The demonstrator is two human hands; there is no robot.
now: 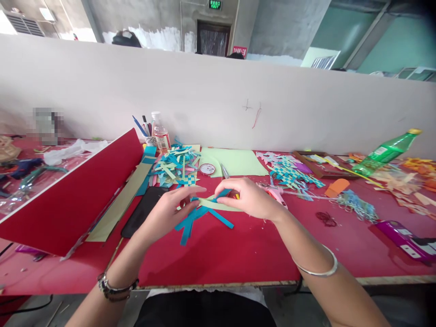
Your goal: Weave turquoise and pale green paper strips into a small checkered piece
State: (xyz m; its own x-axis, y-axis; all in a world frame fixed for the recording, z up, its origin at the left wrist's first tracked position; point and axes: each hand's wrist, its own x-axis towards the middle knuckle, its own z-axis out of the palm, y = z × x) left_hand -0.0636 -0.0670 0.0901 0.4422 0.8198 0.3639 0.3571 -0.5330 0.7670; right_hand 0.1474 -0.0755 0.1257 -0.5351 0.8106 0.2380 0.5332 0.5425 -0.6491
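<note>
The crossed paper strips (pixel 191 220) are blue, the curved strip (pixel 223 207) pale yellow-green. The tabletop (pixel 252 254) and divider panel (pixel 80 193) are red, the phone (pixel 143 206) black, the paper sheet (pixel 240 161) pale green, the woven paper pieces (pixel 288 174) checked blue and pale yellow. The plastic bottle (pixel 383 153) is green with a yellow cap (pixel 414 131), the paper cutout (pixel 336 187) orange.

Green sign (pixel 215 4) seemingly reads "EXIT".

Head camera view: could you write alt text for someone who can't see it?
A person's left hand and right hand handle blue and pale green paper strips over a red table. Beyond are a heap of cut strips, a pale green sheet and a green bottle.
</note>
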